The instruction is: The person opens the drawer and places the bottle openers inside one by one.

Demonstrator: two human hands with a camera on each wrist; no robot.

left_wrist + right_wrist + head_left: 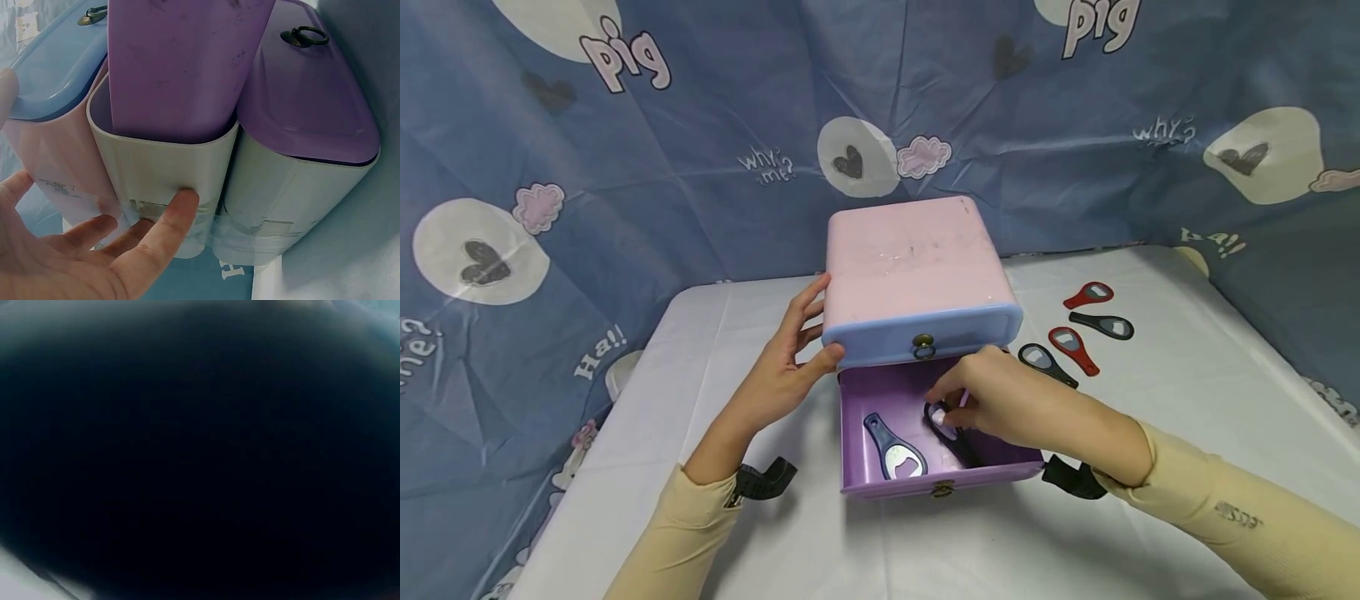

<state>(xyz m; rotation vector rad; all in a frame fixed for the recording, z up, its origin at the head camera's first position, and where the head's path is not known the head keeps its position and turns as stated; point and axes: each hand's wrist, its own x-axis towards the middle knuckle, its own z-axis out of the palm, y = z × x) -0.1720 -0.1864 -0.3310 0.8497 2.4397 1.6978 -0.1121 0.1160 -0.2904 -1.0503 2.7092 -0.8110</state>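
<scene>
A small drawer cabinet [917, 258] with a pink top and a blue front stands on the table. Its purple drawer [891, 387] is pulled out. Inside, a dark blue bottle opener [891, 446] lies at the left, its metal head toward the drawer front. My right hand [1000, 396] reaches into the drawer and pinches a black bottle opener [953, 433] by its head, the handle slanting to the drawer floor. My left hand [782, 371] rests on the cabinet's left side, fingers extended; in the left wrist view, fingers lie along the white middle casing [162, 169].
Right of the cabinet lie two red bottle openers, one farther back [1088, 294] and one nearer [1073, 350], with black ones beside them [1101, 325]. A closed purple drawer [306, 94] sits below the pulled-out one. Behind hangs a blue printed cloth [737, 208]. The right wrist view is almost wholly dark.
</scene>
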